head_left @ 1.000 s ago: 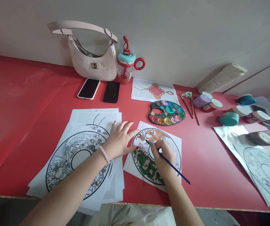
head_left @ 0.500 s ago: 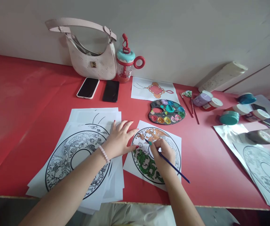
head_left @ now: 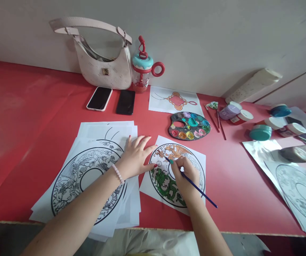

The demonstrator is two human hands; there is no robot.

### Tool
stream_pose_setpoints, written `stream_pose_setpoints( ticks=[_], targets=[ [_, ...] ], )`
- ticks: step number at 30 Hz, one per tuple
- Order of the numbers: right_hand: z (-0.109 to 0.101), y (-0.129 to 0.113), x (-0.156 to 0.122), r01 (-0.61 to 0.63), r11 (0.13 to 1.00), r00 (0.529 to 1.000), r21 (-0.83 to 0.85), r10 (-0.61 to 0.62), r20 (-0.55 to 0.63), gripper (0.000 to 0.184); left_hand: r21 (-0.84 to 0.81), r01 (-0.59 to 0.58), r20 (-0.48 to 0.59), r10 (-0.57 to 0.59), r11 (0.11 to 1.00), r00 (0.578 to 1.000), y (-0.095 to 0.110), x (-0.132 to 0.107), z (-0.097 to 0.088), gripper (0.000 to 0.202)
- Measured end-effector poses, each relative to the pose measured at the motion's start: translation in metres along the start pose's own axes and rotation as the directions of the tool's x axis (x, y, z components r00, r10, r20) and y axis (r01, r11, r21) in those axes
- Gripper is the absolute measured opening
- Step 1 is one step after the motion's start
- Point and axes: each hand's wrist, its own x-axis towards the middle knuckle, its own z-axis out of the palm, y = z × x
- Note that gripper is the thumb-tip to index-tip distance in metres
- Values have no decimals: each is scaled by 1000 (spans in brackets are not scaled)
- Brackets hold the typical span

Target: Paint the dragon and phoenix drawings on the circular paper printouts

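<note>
My right hand (head_left: 187, 176) is closed round a blue-handled paintbrush (head_left: 199, 190), its bristles at the orange part of a round printed drawing. That drawing sheet (head_left: 197, 150) shows a green dragon at lower left and a partly orange bird at the top. Fingers spread, my left hand (head_left: 135, 158) lies flat, with thumb and fingertips at the sheet's left edge. Under its palm and wrist is a stack of papers (head_left: 70, 153), the top one bearing a larger uncoloured round design. A paint palette (head_left: 189, 126) with several colours sits just beyond the sheet.
A white handbag (head_left: 106, 73), a drinking cup (head_left: 142, 71) and two phones (head_left: 99, 99) stand or lie at the back. Beyond the palette is a coloured knot drawing (head_left: 155, 101). On the right are loose brushes (head_left: 221, 124), several paint jars (head_left: 260, 132) and another printed sheet (head_left: 299, 192).
My right hand and the paintbrush have shifted very slightly to the right. The left hand stays in place on the papers.
</note>
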Motion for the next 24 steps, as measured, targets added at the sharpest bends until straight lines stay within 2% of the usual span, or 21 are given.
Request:
stream_pose_setpoints(
  ticks=[6, 13, 24],
  targets=[
    [0, 2, -1, -6, 1000, 1000, -6, 6, 19, 32, -5, 10, -8, -10, 1000, 1000, 1, 0, -1, 67],
    [1, 4, -2, -48, 999, 999, -7, 47, -15, 31, 11, 0, -5, 0, 1000, 1000, 0, 1, 1, 67],
    [2, 7, -2, -10, 1000, 1000, -17, 10, 5, 31, 11, -5, -4, 5, 1000, 1000, 0, 1, 1, 67]
  ],
)
